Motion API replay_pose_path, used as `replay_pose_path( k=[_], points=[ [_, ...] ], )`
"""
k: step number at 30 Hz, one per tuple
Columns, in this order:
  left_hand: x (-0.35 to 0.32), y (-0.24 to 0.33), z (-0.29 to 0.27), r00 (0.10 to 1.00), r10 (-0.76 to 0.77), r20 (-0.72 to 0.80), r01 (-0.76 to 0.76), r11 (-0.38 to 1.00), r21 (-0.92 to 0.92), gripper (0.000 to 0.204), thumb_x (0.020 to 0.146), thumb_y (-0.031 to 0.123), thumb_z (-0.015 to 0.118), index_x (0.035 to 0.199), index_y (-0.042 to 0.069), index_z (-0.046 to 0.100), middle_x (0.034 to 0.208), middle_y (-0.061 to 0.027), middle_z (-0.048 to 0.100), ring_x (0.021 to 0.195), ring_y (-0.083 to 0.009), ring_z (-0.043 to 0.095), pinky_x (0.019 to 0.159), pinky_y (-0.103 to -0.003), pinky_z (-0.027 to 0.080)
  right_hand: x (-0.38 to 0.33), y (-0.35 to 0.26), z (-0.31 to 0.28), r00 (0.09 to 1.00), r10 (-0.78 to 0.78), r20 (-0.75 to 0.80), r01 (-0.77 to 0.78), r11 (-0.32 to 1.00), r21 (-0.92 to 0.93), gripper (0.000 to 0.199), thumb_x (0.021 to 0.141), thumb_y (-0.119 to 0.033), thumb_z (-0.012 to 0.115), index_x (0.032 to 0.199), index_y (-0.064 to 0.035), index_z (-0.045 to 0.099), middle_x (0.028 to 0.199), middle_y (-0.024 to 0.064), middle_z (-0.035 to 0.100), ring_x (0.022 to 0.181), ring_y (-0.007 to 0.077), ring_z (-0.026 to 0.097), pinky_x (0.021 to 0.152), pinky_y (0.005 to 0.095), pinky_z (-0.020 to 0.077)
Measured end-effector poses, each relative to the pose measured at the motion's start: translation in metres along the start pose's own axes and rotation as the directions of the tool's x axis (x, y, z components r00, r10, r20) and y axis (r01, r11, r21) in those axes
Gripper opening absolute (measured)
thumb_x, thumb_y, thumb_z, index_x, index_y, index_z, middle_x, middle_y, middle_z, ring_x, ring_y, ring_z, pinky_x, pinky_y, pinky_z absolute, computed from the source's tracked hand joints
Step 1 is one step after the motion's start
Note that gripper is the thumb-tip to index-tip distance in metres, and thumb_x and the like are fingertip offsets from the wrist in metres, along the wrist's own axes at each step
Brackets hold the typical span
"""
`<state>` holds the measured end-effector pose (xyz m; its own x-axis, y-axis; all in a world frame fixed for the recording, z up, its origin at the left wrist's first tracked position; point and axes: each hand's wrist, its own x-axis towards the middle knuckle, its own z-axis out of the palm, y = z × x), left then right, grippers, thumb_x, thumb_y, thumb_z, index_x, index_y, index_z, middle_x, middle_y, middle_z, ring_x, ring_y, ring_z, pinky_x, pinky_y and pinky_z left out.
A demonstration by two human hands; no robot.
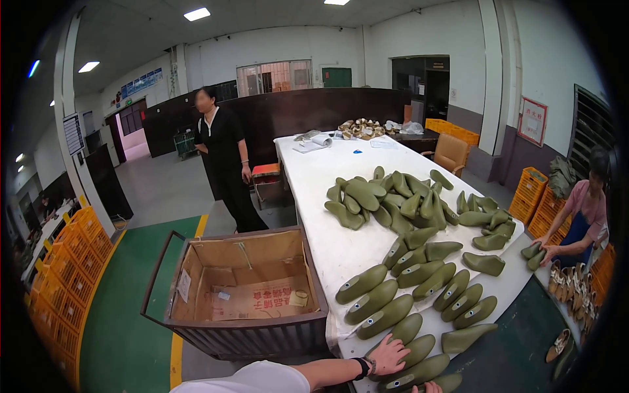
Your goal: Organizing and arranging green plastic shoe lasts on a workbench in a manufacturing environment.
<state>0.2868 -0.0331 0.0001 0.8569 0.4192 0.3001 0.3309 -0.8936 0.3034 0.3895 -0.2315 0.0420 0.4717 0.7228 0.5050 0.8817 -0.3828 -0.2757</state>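
Rows of olive-green shoe lasts (386, 314) lie side by side on the white-covered table at its near end, several with a small round mark on the end. My left hand (388, 357), a dark band at its wrist, rests over the lasts nearest me, fingers spread and touching them. Only a few fingers of my right hand (429, 388) show at the lower edge, beside the nearest last (416, 372); their grip is cut off by the frame. Beyond the rows, more lasts are piled in a loose heap (393, 200).
Left of the table stands a cart (246, 321) lined with cardboard. A person in black (223, 150) stands behind it. At right, a co-worker in pink (586, 216) handles a pair of lasts (534, 254) near several shoes (573, 288). Orange crates (72, 262) are stacked far left.
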Motion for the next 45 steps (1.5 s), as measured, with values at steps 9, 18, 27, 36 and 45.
replay_pose_path(
  k=[9, 18, 27, 36, 45],
  points=[
    [0.001, -0.001, 0.002, 1.0, -0.008, 0.015, 0.008, 1.0, -0.014, 0.042, 0.08, 0.034, 0.052, 0.113, 0.008, 0.055, 0.101, -0.0082, 0.056, 0.111, -0.0224, 0.045, 0.104, -0.051, 0.022, -0.007, 0.013, 0.018, 0.999, 0.049, 0.007, -0.049, 0.999, -0.002, 0.019, 0.085, -0.019, 0.057, 0.098, -0.0067, 0.064, 0.097, 0.0121, 0.065, 0.09, 0.0286, 0.06, 0.08, 0.0369, 0.0474],
    [0.0, -0.002, 0.001, 1.0, -0.012, 0.018, 0.013, 0.999, -0.037, 0.042, 0.08, 0.033, 0.052, 0.113, 0.007, 0.055, 0.1, -0.0084, 0.055, 0.111, -0.0226, 0.045, 0.105, -0.051, 0.021, -0.011, 0.012, 0.022, 0.984, 0.179, 0.002, -0.179, 0.984, 0.007, 0.023, 0.087, -0.02, 0.056, 0.105, -0.0079, 0.062, 0.094, 0.0132, 0.065, 0.085, 0.031, 0.06, 0.074, 0.0391, 0.0483],
    [0.0, 0.001, -0.001, 1.0, -0.015, -0.021, 0.015, 1.0, -0.013, 0.042, 0.079, 0.033, 0.054, 0.113, 0.008, 0.055, 0.099, -0.0085, 0.056, 0.11, -0.0224, 0.046, 0.104, -0.051, 0.022, -0.001, 0.003, 0.004, 0.996, 0.082, 0.045, -0.085, 0.994, 0.063, 0.025, 0.083, -0.024, 0.061, 0.097, -0.0042, 0.063, 0.094, 0.0138, 0.064, 0.086, 0.0318, 0.06, 0.077, 0.0389, 0.0481],
    [-0.001, 0.0, 0.001, 1.0, -0.025, -0.011, 0.024, 0.999, -0.044, 0.042, 0.079, 0.033, 0.054, 0.112, 0.007, 0.056, 0.099, -0.009, 0.056, 0.111, -0.0236, 0.045, 0.105, -0.051, 0.021, -0.006, 0.008, 0.011, 0.994, 0.101, 0.05, -0.102, 0.994, 0.023, 0.021, 0.082, -0.018, 0.058, 0.096, -0.0034, 0.063, 0.097, 0.0148, 0.064, 0.092, 0.0314, 0.059, 0.081, 0.039, 0.0472],
    [-0.001, -0.001, 0.0, 1.0, -0.023, -0.015, 0.022, 0.998, -0.057, 0.042, 0.079, 0.033, 0.054, 0.111, 0.007, 0.056, 0.099, -0.0091, 0.055, 0.11, -0.0232, 0.045, 0.105, -0.051, 0.021, -0.015, 0.022, 0.028, 0.995, 0.051, 0.084, -0.049, 0.998, -0.029, 0.021, 0.081, -0.018, 0.057, 0.098, -0.0078, 0.063, 0.1, 0.0145, 0.063, 0.099, 0.0308, 0.057, 0.085, 0.0396, 0.0457]
  ],
)
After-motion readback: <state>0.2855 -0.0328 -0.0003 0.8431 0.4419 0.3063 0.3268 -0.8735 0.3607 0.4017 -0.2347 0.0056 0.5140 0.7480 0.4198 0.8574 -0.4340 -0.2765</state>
